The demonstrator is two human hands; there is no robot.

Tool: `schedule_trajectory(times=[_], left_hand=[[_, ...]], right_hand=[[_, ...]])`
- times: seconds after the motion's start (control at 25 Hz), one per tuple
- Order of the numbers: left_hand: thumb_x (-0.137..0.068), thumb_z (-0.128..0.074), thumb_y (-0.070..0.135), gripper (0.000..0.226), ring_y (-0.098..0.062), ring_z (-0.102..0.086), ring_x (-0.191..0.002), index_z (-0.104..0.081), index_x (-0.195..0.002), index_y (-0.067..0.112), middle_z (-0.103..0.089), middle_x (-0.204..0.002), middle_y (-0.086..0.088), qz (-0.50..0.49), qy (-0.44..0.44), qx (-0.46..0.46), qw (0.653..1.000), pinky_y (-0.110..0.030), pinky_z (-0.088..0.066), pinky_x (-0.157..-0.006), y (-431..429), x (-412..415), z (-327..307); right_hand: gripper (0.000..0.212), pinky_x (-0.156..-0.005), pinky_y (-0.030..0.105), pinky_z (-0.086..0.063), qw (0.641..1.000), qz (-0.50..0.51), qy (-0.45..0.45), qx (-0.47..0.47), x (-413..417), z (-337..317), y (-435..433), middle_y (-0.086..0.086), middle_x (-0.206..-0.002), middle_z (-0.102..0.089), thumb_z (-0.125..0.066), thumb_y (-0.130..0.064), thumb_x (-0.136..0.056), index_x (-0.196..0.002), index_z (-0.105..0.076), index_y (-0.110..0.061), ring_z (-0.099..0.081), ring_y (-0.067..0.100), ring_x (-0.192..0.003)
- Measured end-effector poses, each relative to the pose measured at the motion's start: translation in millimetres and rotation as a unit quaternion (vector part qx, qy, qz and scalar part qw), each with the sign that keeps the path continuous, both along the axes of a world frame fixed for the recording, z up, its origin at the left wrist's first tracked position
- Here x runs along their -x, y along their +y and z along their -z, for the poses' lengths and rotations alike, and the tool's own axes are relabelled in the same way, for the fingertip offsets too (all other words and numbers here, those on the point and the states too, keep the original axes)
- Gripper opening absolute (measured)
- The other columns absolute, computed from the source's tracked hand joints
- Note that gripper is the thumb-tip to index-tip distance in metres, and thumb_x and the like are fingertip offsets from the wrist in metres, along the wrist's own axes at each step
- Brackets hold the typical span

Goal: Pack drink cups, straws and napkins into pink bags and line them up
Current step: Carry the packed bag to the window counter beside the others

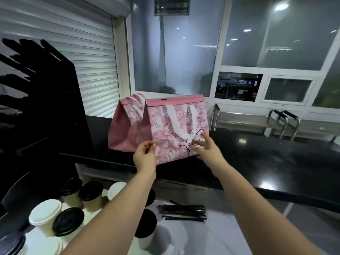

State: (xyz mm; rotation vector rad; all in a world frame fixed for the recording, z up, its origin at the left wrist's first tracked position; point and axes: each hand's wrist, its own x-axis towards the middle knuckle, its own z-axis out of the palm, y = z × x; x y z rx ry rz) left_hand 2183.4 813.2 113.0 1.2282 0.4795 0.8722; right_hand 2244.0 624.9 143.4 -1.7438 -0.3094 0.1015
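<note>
— Where's the pink bag (176, 126)?
— Upright at the black counter's (257, 159) near edge, with a second bag (127, 129) touching it on the left.
— Hands?
— The left hand (145, 155) pinches its lower edge. The right hand (206, 150) touches its front with straight fingers (cups (73, 208) and straws (184, 212) lie below the counter).

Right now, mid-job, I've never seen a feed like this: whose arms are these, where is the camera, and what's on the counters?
No machine here: these are a person's bare arms, filmed by one wide-angle camera on their head, looking forward and down. The left hand pinches the lower left edge of the front pink bag on the black counter; the right hand touches its printed face with straight fingers. A second pink bag stands just behind, to its left. On the lower white surface nearer the camera stand lidded paper cups, some lids white, some black, beside a bundle of black wrapped straws. No napkins show.
</note>
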Motion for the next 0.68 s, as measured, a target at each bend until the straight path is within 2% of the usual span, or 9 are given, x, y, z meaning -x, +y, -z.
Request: schedule_trajectory(times=[0.08, 0.16, 0.28, 0.4, 0.48, 0.52, 0.6, 0.68], left_hand=[[-0.087, -0.066, 0.005, 0.021, -0.012, -0.060, -0.077, -0.064, -0.078, 0.024, -0.066, -0.079, 0.006, 0.002, 0.027, -0.015, 1.000, -0.011, -0.047, -0.065, -11, -19, 17], [-0.086, -0.067, 0.006, 0.020, -0.014, -0.065, -0.081, -0.067, -0.080, 0.025, -0.069, -0.081, 0.007, 0.024, 0.044, -0.058, 0.997, -0.019, -0.050, -0.073, -22, -28, 33], [-0.085, -0.069, 0.007, 0.027, 0.000, -0.067, -0.083, -0.069, -0.087, 0.034, -0.072, -0.083, 0.018, 0.085, 0.033, -0.138, 0.986, -0.009, -0.048, -0.072, -21, -30, 44], [-0.085, -0.070, 0.006, 0.034, 0.007, -0.063, -0.088, -0.065, -0.095, 0.038, -0.070, -0.093, 0.021, 0.047, -0.002, -0.166, 0.985, -0.004, -0.044, -0.074, 12, -32, 40], [-0.084, -0.069, 0.003, 0.040, -0.001, -0.063, -0.097, -0.059, -0.101, 0.038, -0.067, -0.105, 0.014, 0.003, -0.009, -0.150, 0.989, -0.012, -0.045, -0.083, 40, -41, 30], [-0.085, -0.069, 0.002, 0.043, -0.007, -0.061, -0.105, -0.056, -0.108, 0.035, -0.065, -0.114, 0.007, 0.010, 0.004, -0.143, 0.990, -0.018, -0.045, -0.090, 52, -49, 24], [-0.086, -0.069, 0.006, 0.053, -0.015, -0.052, -0.124, -0.049, -0.131, 0.024, -0.054, -0.135, -0.002, 0.086, 0.063, -0.162, 0.981, -0.029, -0.041, -0.105, 68, -65, 17], [-0.085, -0.071, 0.017, 0.061, -0.019, -0.046, -0.130, -0.044, -0.140, 0.017, -0.048, -0.140, -0.005, 0.135, 0.099, -0.223, 0.960, -0.040, -0.038, -0.110, 71, -74, 19]], right_hand=[[0.071, -0.093, 0.037, -0.051, 0.995, -0.084, 0.052, -0.011, -12, 26, 16, -0.011, -0.129, -0.053, -0.069, -0.010, -0.084, -0.143, -0.035, -0.031, -0.059, 0.010, -0.109], [0.069, -0.089, 0.026, -0.052, 0.992, -0.110, 0.057, -0.035, -19, 49, 32, -0.014, -0.128, -0.052, -0.070, -0.007, -0.084, -0.142, -0.038, -0.028, -0.059, 0.007, -0.111], [0.066, -0.089, 0.018, -0.046, 0.994, -0.058, 0.043, -0.078, -25, 64, 46, -0.007, -0.128, -0.054, -0.070, -0.015, -0.086, -0.143, -0.038, -0.025, -0.054, 0.007, -0.117], [0.061, -0.096, 0.026, -0.040, 0.997, 0.042, -0.005, -0.071, -24, 65, 54, -0.007, -0.138, -0.046, -0.074, -0.029, -0.083, -0.136, -0.043, -0.029, -0.047, 0.010, -0.123], [0.053, -0.095, 0.029, -0.044, 0.994, 0.073, -0.035, -0.076, -18, 58, 64, -0.006, -0.134, -0.048, -0.076, -0.032, -0.080, -0.125, -0.048, -0.030, -0.049, 0.008, -0.119], [0.049, -0.094, 0.031, -0.047, 0.993, 0.076, -0.045, -0.078, -14, 54, 71, -0.004, -0.131, -0.050, -0.076, -0.033, -0.079, -0.119, -0.050, -0.031, -0.051, 0.008, -0.115], [0.046, -0.094, 0.037, -0.049, 0.992, 0.091, -0.066, -0.063, -7, 47, 88, -0.002, -0.123, -0.052, -0.077, -0.033, -0.077, -0.115, -0.052, -0.029, -0.054, 0.011, -0.110], [0.048, -0.095, 0.042, -0.049, 0.989, 0.117, -0.077, -0.049, -5, 42, 101, -0.001, -0.120, -0.051, -0.077, -0.034, -0.076, -0.116, -0.052, -0.026, -0.054, 0.016, -0.108]])
